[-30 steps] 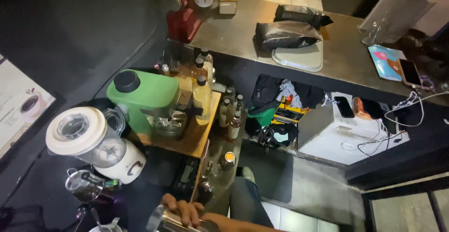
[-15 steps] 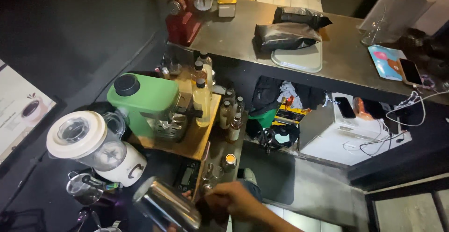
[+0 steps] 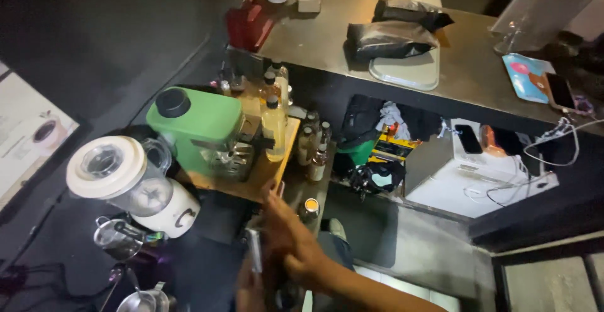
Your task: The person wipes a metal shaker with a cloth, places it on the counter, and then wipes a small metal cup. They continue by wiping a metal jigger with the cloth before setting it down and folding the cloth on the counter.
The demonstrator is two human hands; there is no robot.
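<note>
Slim shiny metal object (image 3: 255, 249), blurred, stands upright at frame bottom centre, pinched between both hands: right hand (image 3: 292, 239) at its 3 o'clock, fingers flat against it; left hand (image 3: 248, 290) at 6, grip unclear. Wooden shelf (image 3: 255, 183) at 12; white blender (image 3: 135, 183) at 10.

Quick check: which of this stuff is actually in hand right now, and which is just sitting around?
In hand:
right hand and left hand, both on a shiny metal cup

Lying about:
green machine
blender
bottles on the wooden shelf
black bags
phone on the counter
</note>
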